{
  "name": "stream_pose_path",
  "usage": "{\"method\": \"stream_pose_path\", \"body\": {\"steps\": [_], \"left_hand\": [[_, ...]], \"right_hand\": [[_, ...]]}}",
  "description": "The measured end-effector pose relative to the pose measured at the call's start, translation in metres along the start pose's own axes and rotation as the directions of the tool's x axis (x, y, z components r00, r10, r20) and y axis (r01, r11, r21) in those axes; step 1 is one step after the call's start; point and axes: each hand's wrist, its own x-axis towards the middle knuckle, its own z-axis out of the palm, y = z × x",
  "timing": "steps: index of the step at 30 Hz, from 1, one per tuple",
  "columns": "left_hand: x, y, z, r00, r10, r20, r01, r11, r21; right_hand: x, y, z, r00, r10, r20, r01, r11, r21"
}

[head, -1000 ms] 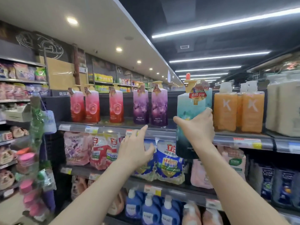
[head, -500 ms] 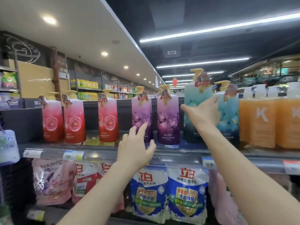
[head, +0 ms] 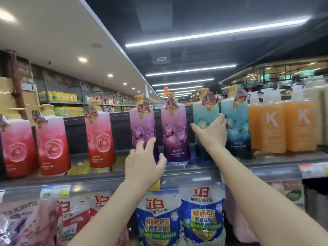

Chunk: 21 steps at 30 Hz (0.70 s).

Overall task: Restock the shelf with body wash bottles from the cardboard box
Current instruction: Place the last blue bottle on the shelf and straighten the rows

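A teal body wash bottle (head: pixel 204 110) with a yellow pump stands on the top shelf (head: pixel 262 168), close beside a second teal bottle (head: pixel 237 125). My right hand (head: pixel 211 135) wraps its front, thumb on the left side and fingers between the two teal bottles. My left hand (head: pixel 143 164) is raised with fingers spread, just in front of the lower part of a purple bottle (head: pixel 143 125). Another purple bottle (head: pixel 174 132) stands between the hands. The cardboard box is out of view.
Three red rose bottles (head: pixel 100 139) stand to the left with gaps between them. Orange bottles marked K (head: pixel 269 128) fill the right end. Blue refill pouches (head: pixel 200 215) and pink ones hang on the shelf below. Price tags line the shelf rail.
My right hand has lifted the teal bottle from in front of the shelf edge and set it on the shelf beside the other teal one. My left hand rose toward the purple bottle.
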Motion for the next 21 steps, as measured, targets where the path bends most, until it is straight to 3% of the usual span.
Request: {"method": "stream_pose_path", "body": {"steps": [8, 12, 14, 16, 18, 21], "left_hand": [[0.000, -0.010, 0.002, 1.000, 0.007, -0.019, -0.008, 0.998, -0.065], [0.008, -0.017, -0.003, 0.995, -0.080, -0.060, 0.070, 0.986, -0.152], [0.015, -0.026, -0.004, 0.989, -0.141, -0.047, 0.129, 0.972, -0.195], [0.024, -0.036, -0.003, 0.981, -0.195, -0.023, 0.182, 0.949, -0.258], [0.033, -0.048, -0.001, 0.973, -0.231, 0.019, 0.224, 0.916, -0.332], [0.047, -0.066, 0.003, 0.974, -0.203, 0.104, 0.228, 0.874, -0.430]], "right_hand": [[0.006, 0.003, 0.007, 0.994, 0.018, 0.104, -0.015, 1.000, -0.024], [0.002, -0.012, -0.009, 0.940, 0.208, 0.272, -0.145, 0.962, -0.233], [-0.013, -0.026, -0.018, 0.924, 0.273, 0.268, -0.167, 0.918, -0.360], [-0.039, -0.040, -0.025, 0.980, 0.129, 0.154, -0.051, 0.901, -0.430], [-0.070, -0.054, -0.026, 0.990, -0.095, 0.101, 0.120, 0.953, -0.279], [-0.109, -0.077, -0.006, 0.940, -0.194, 0.279, 0.180, 0.981, 0.078]]}}
